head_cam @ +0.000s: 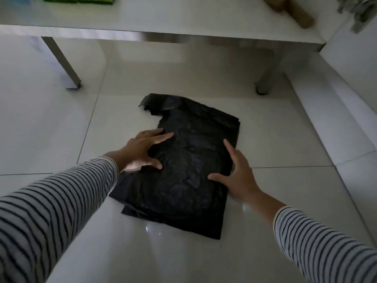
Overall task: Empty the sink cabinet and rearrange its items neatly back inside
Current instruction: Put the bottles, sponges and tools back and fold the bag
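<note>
A black plastic bag (187, 160) lies flattened on the pale tiled floor, its handles pointing away from me at the upper left. My left hand (142, 150) presses flat on the bag's left side with fingers spread and straight. My right hand (237, 172) lies flat on the bag's right edge, fingers straight and thumb stretched onto the plastic. Both arms wear striped sleeves.
A low white table (163, 19) stands just beyond the bag, with one leg (63, 64) at the left and another leg (267, 78) at the right. Green sponges (79, 0) and a brown roll (291, 11) lie on the table. A white wall base (336, 111) runs along the right.
</note>
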`<state>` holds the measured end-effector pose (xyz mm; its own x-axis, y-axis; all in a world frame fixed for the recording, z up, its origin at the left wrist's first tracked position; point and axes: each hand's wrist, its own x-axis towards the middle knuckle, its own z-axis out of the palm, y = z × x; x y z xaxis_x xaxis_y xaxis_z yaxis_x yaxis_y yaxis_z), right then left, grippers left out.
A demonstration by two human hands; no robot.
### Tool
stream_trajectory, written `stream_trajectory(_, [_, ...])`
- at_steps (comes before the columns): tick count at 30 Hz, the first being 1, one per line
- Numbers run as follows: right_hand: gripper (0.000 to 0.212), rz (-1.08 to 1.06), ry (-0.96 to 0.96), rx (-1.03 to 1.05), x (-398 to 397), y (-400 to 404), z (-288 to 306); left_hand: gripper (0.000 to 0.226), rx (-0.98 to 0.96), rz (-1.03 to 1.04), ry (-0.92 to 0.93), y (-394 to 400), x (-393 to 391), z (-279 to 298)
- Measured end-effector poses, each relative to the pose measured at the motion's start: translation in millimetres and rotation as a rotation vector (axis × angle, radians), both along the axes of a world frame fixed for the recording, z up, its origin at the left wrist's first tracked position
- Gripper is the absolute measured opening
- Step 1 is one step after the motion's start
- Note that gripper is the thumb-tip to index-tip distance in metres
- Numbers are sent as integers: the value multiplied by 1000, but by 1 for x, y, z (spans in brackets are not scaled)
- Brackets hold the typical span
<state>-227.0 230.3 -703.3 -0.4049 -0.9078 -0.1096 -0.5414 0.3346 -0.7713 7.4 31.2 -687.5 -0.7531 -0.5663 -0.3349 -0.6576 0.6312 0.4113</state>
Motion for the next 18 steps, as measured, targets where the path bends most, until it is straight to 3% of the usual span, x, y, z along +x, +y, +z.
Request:
stream_trajectory(2, [113,1,128,58,0,-5,-11,100,-119,-74,-95,-2,-3,-8])
stream_trajectory(4, [116,-11,234,102,2,-8,-17,100,-183,-81,-77,-4,-7,-10])
stream_trajectory(8, [112,-21,227,22,6,-13,-19,88,-127,-47,32,1,-10,-9])
stream_trajectory(11, [94,-18,128,-5,6,-26,-4,78,-96,65,145,9,-4,-2])
stream_trajectory(13, [72,-28,214,-60,0,-47,23,69,-176,122,254,1,-3,19])
stream_trajectory(16, [41,-67,422,-263,-14,-90,80,41,-496,177,524,-27,-13,72])
stream_trajectory(18, [34,-106,496,-414,-17,-110,117,33,-700,227,606,-40,-16,111])
